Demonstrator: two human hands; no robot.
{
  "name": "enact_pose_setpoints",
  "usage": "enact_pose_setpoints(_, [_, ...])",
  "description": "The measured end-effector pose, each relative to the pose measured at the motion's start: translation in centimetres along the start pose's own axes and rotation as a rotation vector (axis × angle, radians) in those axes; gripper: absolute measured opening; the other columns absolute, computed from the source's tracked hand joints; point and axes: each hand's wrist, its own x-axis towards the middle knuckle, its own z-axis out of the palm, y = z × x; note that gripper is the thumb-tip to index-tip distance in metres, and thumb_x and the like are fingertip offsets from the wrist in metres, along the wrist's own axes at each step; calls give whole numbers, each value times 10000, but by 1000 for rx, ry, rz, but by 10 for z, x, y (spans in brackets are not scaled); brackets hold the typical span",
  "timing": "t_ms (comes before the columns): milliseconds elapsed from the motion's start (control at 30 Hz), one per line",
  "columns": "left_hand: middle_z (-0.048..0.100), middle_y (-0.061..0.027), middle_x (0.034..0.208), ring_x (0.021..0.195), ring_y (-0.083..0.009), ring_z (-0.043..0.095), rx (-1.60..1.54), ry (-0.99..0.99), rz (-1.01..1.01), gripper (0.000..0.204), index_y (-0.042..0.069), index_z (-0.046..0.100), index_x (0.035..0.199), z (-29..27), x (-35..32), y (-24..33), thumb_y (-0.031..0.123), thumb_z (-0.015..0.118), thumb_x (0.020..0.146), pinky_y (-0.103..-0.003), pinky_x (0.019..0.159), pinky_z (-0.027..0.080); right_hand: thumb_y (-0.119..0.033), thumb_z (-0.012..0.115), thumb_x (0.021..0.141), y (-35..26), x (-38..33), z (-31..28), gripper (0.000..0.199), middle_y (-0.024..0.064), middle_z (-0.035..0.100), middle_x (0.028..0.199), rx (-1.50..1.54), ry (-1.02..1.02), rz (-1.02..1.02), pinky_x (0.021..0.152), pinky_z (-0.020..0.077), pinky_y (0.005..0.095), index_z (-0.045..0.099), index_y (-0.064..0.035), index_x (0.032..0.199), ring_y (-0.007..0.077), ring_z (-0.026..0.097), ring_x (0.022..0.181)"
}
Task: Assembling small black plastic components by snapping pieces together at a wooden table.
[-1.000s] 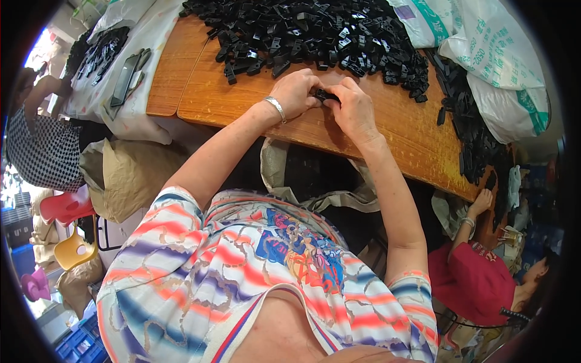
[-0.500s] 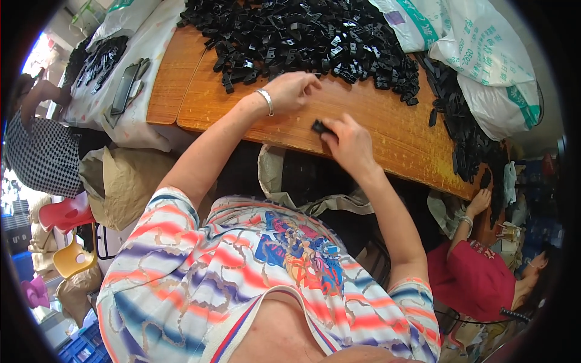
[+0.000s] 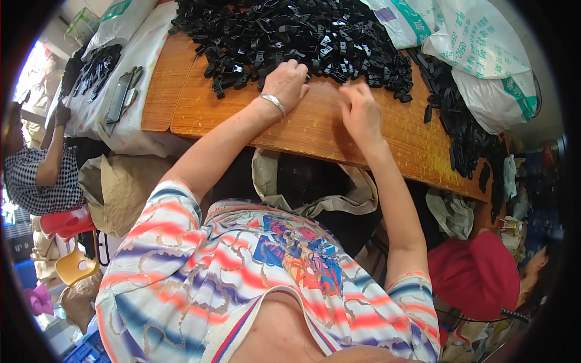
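**A:** What takes up most of the view?

**B:** A long wooden table (image 3: 315,130), running from the upper left down to the right. Its whole far edge is buried under a heap of small black plastic parts (image 3: 302,33), and the heap trails on down the right end of the table. White woven sacks (image 3: 478,54) with green print lie against the far right corner.

**A:** And the near edge?

**B:** Bare wood. A beige cloth bag (image 3: 315,184) hangs open below the near edge, between the person's forearms. Off the left end sits a white-covered surface (image 3: 103,103) with a smaller batch of black parts and a flat dark tool lying on it.

**A:** Other people?

**B:** One in a checked top (image 3: 39,175) at the left, one in red (image 3: 472,278) at the lower right.

**A:** Now the hands.

**B:** The left hand (image 3: 285,85), a silver bangle (image 3: 273,103) on its wrist, lies palm down at the near fringe of the heap, fingers curled loosely onto the parts. I can't tell whether it has gripped one.

**A:** The right?

**B:** The right hand (image 3: 358,109) is on bare wood, just short of the heap's edge and near the left hand without touching it. The fingertips are drawn together; it's blurred, so whether anything is pinched there I can't say.
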Motion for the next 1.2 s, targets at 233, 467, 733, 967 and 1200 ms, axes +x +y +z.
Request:
enact_pose_setpoints(233, [592, -115, 928, 880, -321, 596, -190, 35, -32, 216, 48, 584, 930, -1, -26, 11, 99, 730, 778, -406, 803, 489, -169, 732, 818, 26, 45, 37, 248, 137, 647, 1056, -193, -98, 165, 789, 537, 428, 669, -69, 1036, 349, 659, 925])
enact_pose_setpoints(467, [575, -112, 975, 932, -306, 575, -296, -65, -72, 207, 52, 595, 909, -10, -28, 12, 61, 736, 758, -395, 800, 483, -180, 751, 808, 14, 16, 19, 246, 140, 675, 1010, -101, -177, 214, 794, 525, 426, 659, -53, 998, 340, 658, 925])
enact_pose_setpoints(733, [556, -98, 947, 918, -321, 541, -389, -21, 359, 187, 54, 590, 865, -7, -42, 8, 10, 718, 736, -384, 784, 478, -164, 757, 792, 3, -9, 0, 229, 136, 690, 943, 148, -196, 350, 746, 523, 410, 666, -33, 957, 313, 672, 837])
enact_pose_setpoints(967, [559, -103, 983, 947, -304, 551, -452, 16, 205, 316, 67, 599, 1018, -13, -44, 5, 100, 759, 747, -380, 817, 481, -75, 746, 777, -26, -6, -6, 195, 119, 659, 902, 295, -81, 119, 678, 525, 372, 657, -25, 943, 280, 671, 748])
enact_pose_setpoints(1200, [566, -98, 958, 931, -300, 548, -377, -78, 107, 293, 53, 644, 993, -2, -40, 4, 131, 772, 742, -386, 821, 474, -57, 743, 770, -28, -11, 7, 200, 104, 634, 900, 243, -126, 66, 670, 525, 388, 682, -52, 960, 292, 662, 760])
